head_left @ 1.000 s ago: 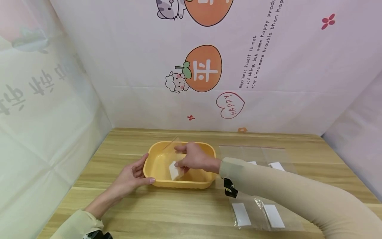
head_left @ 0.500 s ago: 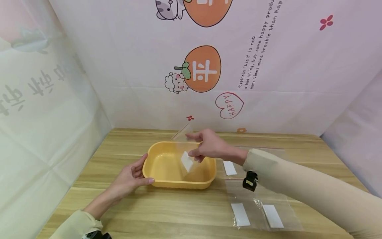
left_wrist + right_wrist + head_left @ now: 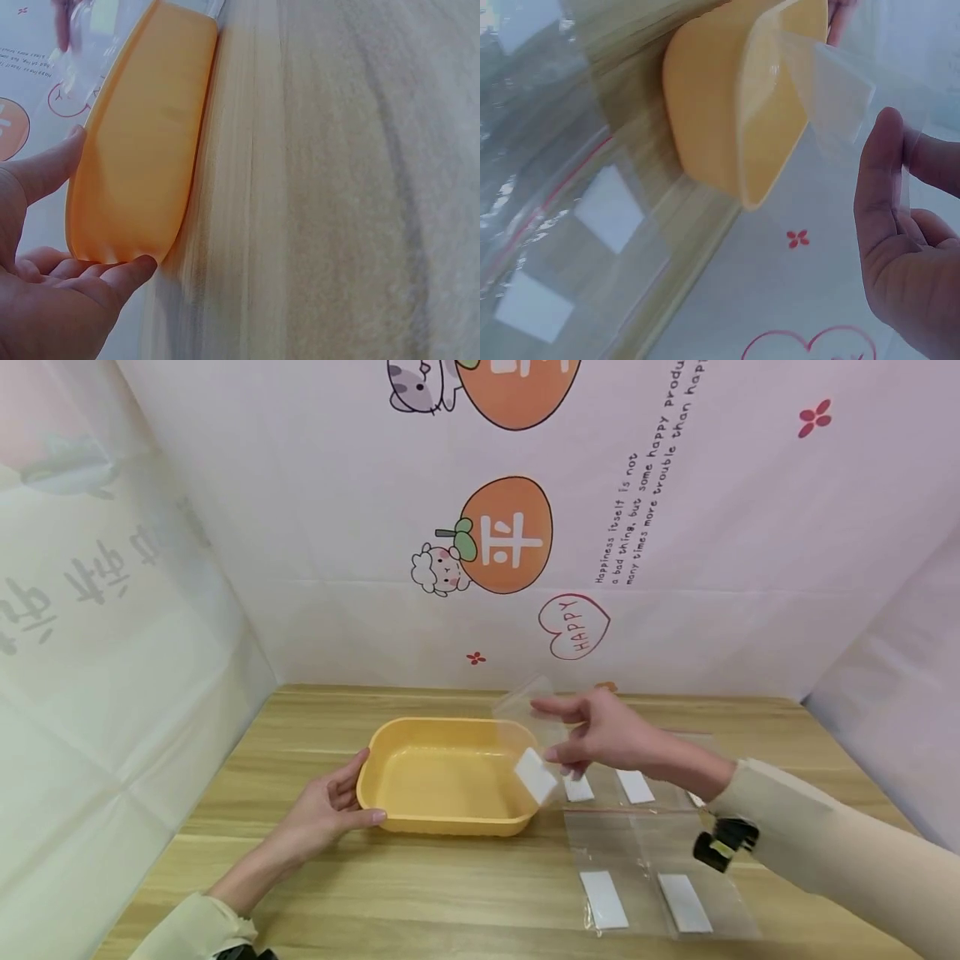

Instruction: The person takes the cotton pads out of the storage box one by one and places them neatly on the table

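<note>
My left hand [image 3: 322, 810] grips the left end of a yellow plastic basin [image 3: 450, 825], thumb at the near rim and fingers against the outer wall. In the left wrist view the fingertips [image 3: 142, 264] press the end of that basin. My right hand [image 3: 600, 735] pinches a clear zip-lock bag [image 3: 528, 714] between thumb and fingers. A flat white rectangular piece [image 3: 536, 775] sits in the bag's lower end. The bag hangs tilted over the basin's right rim. In the right wrist view the white piece [image 3: 844, 94] overlaps the basin's opening.
To the basin's right, several clear zip-lock bags [image 3: 600, 839] lie in two rows on the wooden table [image 3: 420, 893], each with a white piece [image 3: 604, 900]. The right forearm covers part of the back row. A printed cloth [image 3: 360, 635] hangs behind the table.
My right hand has lifted the zip-lock bag up out of the basin and carried it right to the basin's right rim. The left hand and the basin have stayed put.
</note>
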Tool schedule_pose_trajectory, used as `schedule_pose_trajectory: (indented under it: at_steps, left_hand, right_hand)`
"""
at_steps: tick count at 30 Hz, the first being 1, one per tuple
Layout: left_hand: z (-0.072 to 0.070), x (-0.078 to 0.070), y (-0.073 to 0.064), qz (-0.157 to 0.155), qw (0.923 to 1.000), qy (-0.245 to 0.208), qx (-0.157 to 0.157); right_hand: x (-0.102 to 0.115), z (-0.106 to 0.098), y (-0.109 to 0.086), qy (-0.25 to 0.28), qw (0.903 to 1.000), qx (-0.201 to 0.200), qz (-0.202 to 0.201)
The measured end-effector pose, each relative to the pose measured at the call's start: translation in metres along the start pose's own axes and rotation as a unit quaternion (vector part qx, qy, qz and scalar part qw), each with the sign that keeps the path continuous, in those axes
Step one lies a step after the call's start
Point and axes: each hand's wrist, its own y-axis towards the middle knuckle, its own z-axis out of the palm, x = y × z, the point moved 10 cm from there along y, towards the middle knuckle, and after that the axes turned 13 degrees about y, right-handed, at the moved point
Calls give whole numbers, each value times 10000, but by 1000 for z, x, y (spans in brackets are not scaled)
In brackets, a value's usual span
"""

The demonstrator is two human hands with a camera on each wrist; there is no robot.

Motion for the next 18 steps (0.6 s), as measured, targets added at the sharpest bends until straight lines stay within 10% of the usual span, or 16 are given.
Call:
schedule_pose_trajectory:
  at_steps: [18]
  left_hand:
    - [1, 2, 1, -71, 10000, -35, -16]
  right_hand:
    - [-91, -95, -126, 338, 9993, -26, 177]
